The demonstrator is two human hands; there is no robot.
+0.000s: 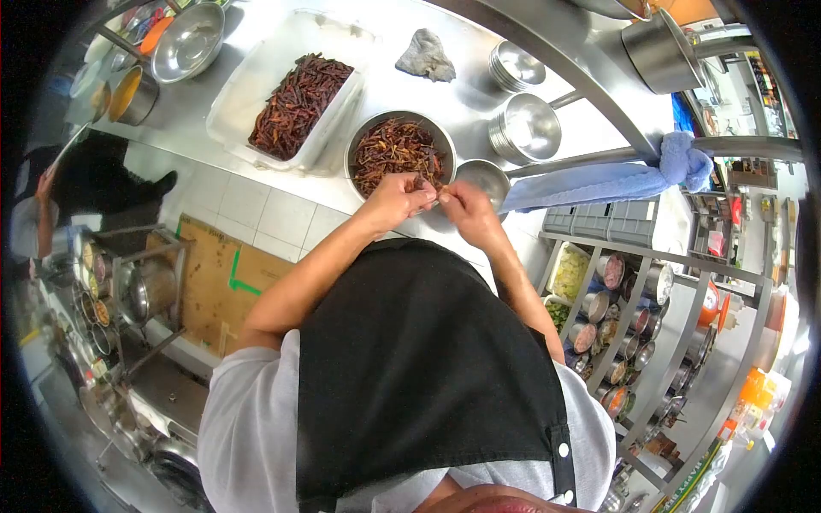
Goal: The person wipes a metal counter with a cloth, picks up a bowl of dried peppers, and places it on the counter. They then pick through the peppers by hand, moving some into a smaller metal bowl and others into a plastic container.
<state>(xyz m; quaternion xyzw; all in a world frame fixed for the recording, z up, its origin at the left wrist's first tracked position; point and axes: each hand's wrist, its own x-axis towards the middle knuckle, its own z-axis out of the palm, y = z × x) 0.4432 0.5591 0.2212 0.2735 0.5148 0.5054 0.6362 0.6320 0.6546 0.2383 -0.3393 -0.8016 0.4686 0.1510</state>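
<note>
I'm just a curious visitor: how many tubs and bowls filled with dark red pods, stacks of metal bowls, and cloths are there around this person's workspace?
Tubs filled with pods: 1, the plastic tub
Bowls filled with pods: 1, the metal bowl
Stacks of metal bowls: 2, upper stack, lower stack
Cloths: 2, grey cloth, blue cloth
Total: 6
</note>
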